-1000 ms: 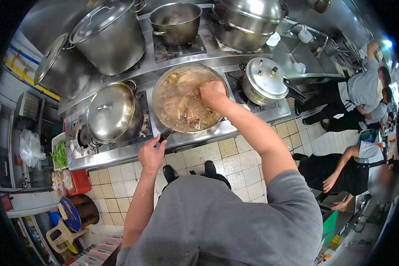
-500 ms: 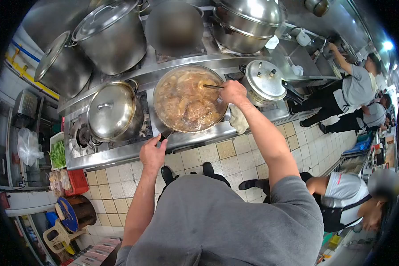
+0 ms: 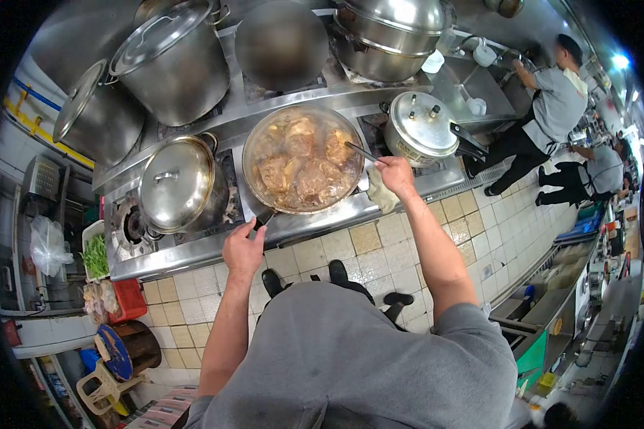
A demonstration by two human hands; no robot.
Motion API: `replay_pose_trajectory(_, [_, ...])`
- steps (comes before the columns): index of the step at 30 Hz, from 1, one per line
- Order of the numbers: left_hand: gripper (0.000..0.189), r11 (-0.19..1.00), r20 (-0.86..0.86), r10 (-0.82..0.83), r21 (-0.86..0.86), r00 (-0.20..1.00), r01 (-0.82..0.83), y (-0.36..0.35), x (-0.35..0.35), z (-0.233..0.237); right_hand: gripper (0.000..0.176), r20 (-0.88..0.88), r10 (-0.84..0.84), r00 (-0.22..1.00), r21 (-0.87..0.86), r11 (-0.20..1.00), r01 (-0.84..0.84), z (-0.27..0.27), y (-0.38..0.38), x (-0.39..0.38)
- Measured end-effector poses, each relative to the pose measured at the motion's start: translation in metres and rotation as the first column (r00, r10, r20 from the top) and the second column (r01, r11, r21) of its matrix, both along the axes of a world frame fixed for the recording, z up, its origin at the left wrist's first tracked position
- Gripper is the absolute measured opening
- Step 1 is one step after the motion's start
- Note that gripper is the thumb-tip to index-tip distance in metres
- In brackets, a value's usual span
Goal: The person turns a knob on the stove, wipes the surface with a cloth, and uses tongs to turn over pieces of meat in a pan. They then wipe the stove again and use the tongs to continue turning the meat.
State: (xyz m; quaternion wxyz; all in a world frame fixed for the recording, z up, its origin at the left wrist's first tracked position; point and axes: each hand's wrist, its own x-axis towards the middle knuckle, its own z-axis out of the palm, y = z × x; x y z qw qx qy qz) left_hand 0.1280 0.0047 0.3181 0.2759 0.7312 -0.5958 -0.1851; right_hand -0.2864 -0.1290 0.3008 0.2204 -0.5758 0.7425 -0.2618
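A wide round pan [image 3: 247, 187] of brown bubbling broth sits on the stove, with several large meat pieces [image 3: 299, 137] showing above the liquid. My right hand [image 3: 395, 176], at the pan's right side, is closed round a slim dark utensil [image 3: 363, 151]. The utensil's tip rests at a meat piece [image 3: 338, 147] near the right rim. At the front left of the pan, the thumb and fingers of my left hand [image 3: 243, 249] are on its short black handle [image 3: 266, 216]. A folded cloth [image 3: 381, 191] lies beside the pan, near my right hand.
A lidded pot [image 3: 177, 184] stands left of the pan, and a pressure cooker [image 3: 422, 127] to its right. Tall stockpots [image 3: 173, 71] and a steamer [image 3: 383, 53] line the back. Two people [image 3: 557, 107] are at the right. Greens [image 3: 95, 256] sit in a basket at left.
My right hand and the utensil have moved right, towards the pan's rim. The meat pieces now show more separately. A person at lower right has mostly left view. My left hand stays at the handle.
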Motion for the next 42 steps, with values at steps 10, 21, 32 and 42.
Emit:
replay_pose_trajectory(10, [0.039,0.999,-0.012,0.01,-0.031,1.0,-0.01,-0.001,0.003,-0.012,0.029,0.11,-0.041,0.993,-0.057,0.997,0.047,-0.013,0.043,-0.014])
replay_pose_trajectory(21, [0.04,1.0,-0.028,0.021,0.022,0.999,-0.021,-0.002,0.001,-0.007,0.034,0.0,-0.139,0.99,0.006,0.99,0.139,-0.029,0.036,-0.014])
replay_pose_trajectory(32, [0.04,1.0,-0.04,-0.005,-0.01,0.999,0.004,-0.004,0.004,-0.011,0.036,-0.268,-0.016,0.963,0.149,0.987,0.058,0.029,-0.033,0.042])
replay_pose_trajectory(42, [0.039,1.0,-0.033,0.015,-0.023,0.999,-0.015,-0.001,0.005,-0.012,0.036,-0.201,-0.043,0.979,0.027,0.998,0.049,0.04,0.016,0.02])
